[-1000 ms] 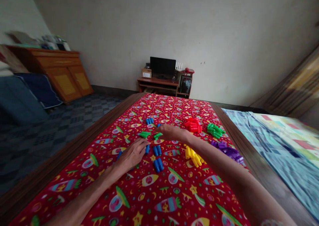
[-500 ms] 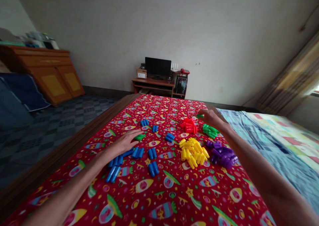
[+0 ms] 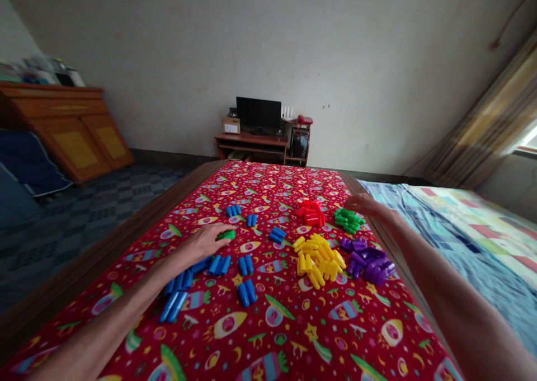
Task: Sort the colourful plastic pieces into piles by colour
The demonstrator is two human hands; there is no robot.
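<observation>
My left hand is closed around a small green plastic cylinder piece, gripped between thumb and fingers just above the cloth. Blue cylinder pieces lie in pairs and small rows below and beside that hand. At the far right of the cloth, my right hand reaches to the back edge of a green pile. Its fingertips are dim and partly merge with the pile, so any held piece is not visible. Left of the green pile sits a red pile; nearer me are yellow pieces and purple pieces.
A red patterned cloth covers the long table. Along its right side is a bed with a blue, patchwork cover. A desk with a monitor stands against the far wall, and a wooden cabinet at left.
My right hand has moved right and slightly down to the green pile; the green piece in its fingers no longer shows. My left hand keeps its green piece. The view has shifted slightly.
</observation>
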